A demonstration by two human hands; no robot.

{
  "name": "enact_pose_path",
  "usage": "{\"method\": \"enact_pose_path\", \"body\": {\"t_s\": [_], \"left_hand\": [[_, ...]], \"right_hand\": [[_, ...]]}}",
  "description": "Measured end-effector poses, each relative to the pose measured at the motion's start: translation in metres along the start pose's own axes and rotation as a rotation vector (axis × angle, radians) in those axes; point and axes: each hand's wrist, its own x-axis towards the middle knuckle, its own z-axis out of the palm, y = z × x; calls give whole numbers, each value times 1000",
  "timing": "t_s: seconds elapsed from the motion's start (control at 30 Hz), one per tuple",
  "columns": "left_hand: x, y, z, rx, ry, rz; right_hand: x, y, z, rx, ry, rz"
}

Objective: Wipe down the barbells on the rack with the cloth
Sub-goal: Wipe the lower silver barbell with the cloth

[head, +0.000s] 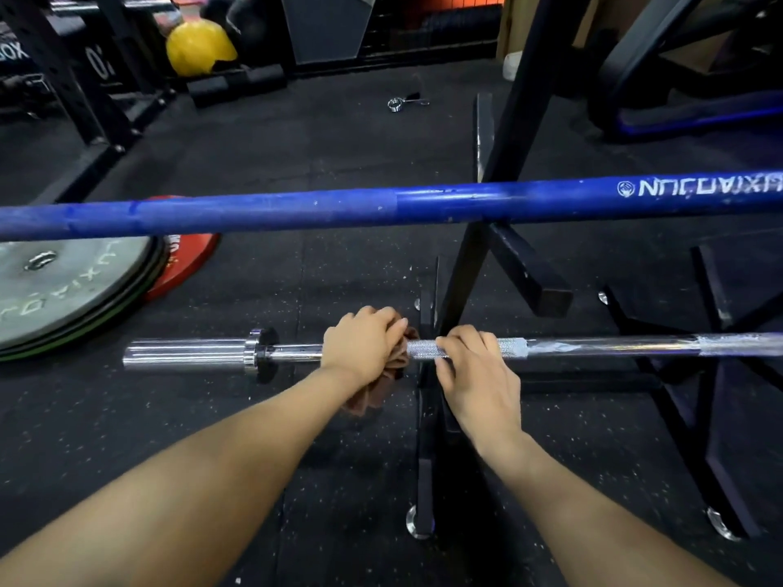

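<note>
A chrome barbell point(601, 346) lies across the low arm of a black rack point(512, 146), its sleeve pointing left. My left hand point(360, 341) grips a brown cloth point(373, 396) wrapped round the shaft just right of the collar; folds of the cloth hang below the bar. My right hand point(474, 370) holds the knurled part of the same bar, a little to the right of the cloth. A blue barbell point(296, 211) with white lettering rests higher on the rack, crossing the whole view above both hands.
Grey and red weight plates point(63, 290) lie stacked on the black rubber floor at the left. A spring collar point(398, 104) lies on the floor farther back. A yellow ball point(197, 48) and dumbbells sit at the back left; a bench frame point(686, 99) stands at the back right.
</note>
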Motion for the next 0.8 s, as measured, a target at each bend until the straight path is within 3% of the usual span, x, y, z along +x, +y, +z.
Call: {"method": "enact_pose_path", "body": {"t_s": [0.07,0.17,0.23,0.33,0.4,0.47,0.57,0.7,0.8], "left_hand": [[-6,6,5,7,43,-37],[-37,-12,24,90,280,192],[-38,-25,32,141,336,279],[-19,-5,16,174,217,128],[-1,7,6,84,85,-3],[4,10,7,18,63,-70],[-19,17,16,155,163,-60],[-31,19,32,266,260,102],[-5,24,12,199,114,38]], "right_hand": [[0,0,-1,11,3,-10],[0,2,0,18,-1,-13],[-1,2,2,29,30,-12],[-2,2,4,43,38,-10],[-2,3,3,45,32,0],[-3,3,2,43,19,-15],[-2,3,-1,45,5,-14],[-1,1,-3,41,-26,-6],[-1,4,-4,35,-56,-13]]}}
